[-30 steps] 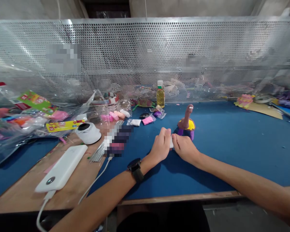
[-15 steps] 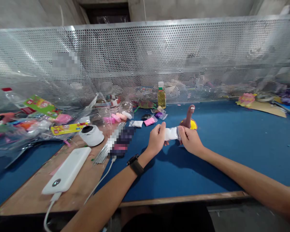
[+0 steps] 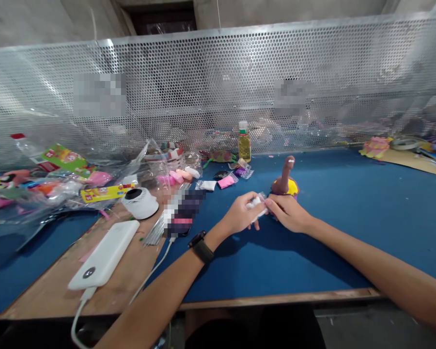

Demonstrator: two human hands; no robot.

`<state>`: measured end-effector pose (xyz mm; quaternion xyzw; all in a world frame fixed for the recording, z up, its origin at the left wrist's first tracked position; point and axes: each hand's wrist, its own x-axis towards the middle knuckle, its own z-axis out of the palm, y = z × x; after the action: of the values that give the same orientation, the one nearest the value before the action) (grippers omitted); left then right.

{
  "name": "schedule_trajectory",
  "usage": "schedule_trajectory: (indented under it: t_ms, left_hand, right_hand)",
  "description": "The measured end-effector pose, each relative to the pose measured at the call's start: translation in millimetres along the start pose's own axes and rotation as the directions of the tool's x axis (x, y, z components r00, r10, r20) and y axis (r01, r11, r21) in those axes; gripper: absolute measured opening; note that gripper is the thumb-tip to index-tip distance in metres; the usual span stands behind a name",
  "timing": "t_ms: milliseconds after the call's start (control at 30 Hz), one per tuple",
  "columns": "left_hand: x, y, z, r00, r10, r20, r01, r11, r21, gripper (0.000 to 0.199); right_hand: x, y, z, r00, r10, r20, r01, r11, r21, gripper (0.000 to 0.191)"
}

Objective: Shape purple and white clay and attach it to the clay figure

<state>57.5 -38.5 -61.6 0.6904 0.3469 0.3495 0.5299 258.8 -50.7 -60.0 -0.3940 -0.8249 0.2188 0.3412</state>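
Note:
Between my hands is a small clear packet of white clay (image 3: 256,202), above the blue table mat. My left hand (image 3: 242,213), with a dark watch on its wrist, wraps round the packet's body, the thumb lying across it. With thumb and fingers, my right hand (image 3: 287,211) pinches the packet's right edge. Just behind my right hand stands a clay figure (image 3: 288,179) with a brown upright neck, a white patch at its top and a yellow body; its lower part is partly hidden by that hand.
Packets of white clay (image 3: 207,185) and pink clay (image 3: 226,182) lie beyond my left hand, near a bottle of yellow liquid (image 3: 244,145). Leftward are a phone (image 3: 185,211), a white power bank (image 3: 104,253) and a white round device (image 3: 140,202). A perforated metal screen (image 3: 218,72) stands behind.
The packet, earlier stretched flat between both hands, is now tilted and gathered into my left hand. My left thumb has come down over it, and my right hand holds only its edge.

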Motion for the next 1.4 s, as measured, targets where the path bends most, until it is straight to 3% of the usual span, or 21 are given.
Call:
schedule_trajectory:
  t_ms: [300, 600, 800, 1133, 1233, 1400]
  left_hand:
    - [-3.5, 3.5, -1.7, 0.998, 0.041, -0.056, -0.043, 0.999, -0.026, 0.041]
    - [3.6, -6.1, -2.5, 1.0, 0.031, -0.006, -0.031, 0.982, -0.185, 0.05]
    - [7.7, -10.6, -4.2, 0.996, -0.027, -0.083, 0.004, 0.966, -0.258, 0.054]
    - [8.9, -11.7, -8.8, 0.983, 0.087, -0.161, -0.112, 0.981, -0.158, 0.044]
    - [7.2, -7.4, -7.6, 0.972, 0.15, -0.18, -0.171, 0.98, -0.105, 0.041]
    - [5.2, -3.5, -6.0, 0.973, 0.149, -0.178, -0.168, 0.981, -0.098, 0.039]
  right_hand:
    - [-2.6, 3.7, 5.6, 0.998, -0.068, 0.003, 0.068, 0.997, -0.025, 0.044]
    - [0.2, 10.2, -0.4, 1.0, -0.023, -0.018, 0.021, 0.996, -0.084, 0.042]
    - [1.4, 13.4, -8.8, 1.0, 0.021, -0.001, -0.021, 0.991, -0.129, 0.039]
    - [1.1, 10.2, -6.6, 0.984, 0.005, -0.179, -0.027, 0.992, -0.125, 0.033]
    - [1.3, 6.0, -4.4, 0.981, 0.035, -0.193, -0.056, 0.993, -0.105, 0.034]
    - [1.0, 2.2, -1.8, 0.979, 0.067, -0.191, -0.077, 0.996, -0.044, 0.033]
